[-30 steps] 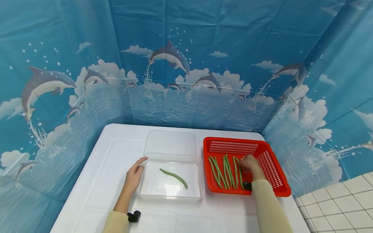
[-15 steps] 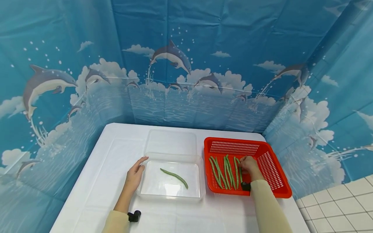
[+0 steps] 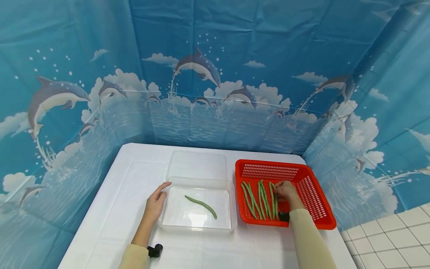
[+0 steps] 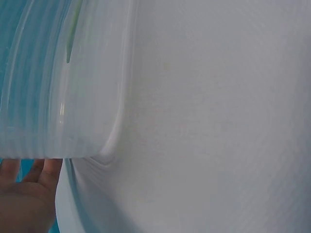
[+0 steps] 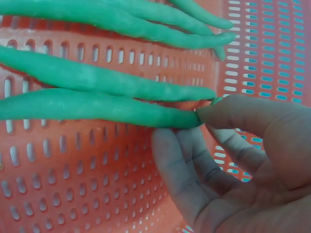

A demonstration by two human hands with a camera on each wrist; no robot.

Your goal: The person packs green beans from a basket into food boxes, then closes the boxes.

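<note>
The end of one green bean [image 5: 121,109] appears to be pinched between thumb and fingertips by the right grip [image 3: 286,189], inside the red basket [image 3: 272,161]; whether it is raised off the basket floor cannot be told. A second bean [image 5: 112,80] is set close alongside, just left of that grip, and more beans [image 3: 263,200] are spread farther left. The step in hand is judged to be the picking out of a single bean; by the next move, a lift clear of the close neighbour would be called for.

The side of the clear container [image 3: 233,203] seems to be touched by the left grip [image 3: 156,201], its fingers loosely extended; a lone bean [image 3: 201,203] is held inside, right of that grip. Beneath both grips, a white table [image 3: 114,209] is seen; beyond them, a dolphin-printed blue curtain [image 3: 117,112] is hung, and pale tiles [image 3: 379,239] are shown right of the right grip.
</note>
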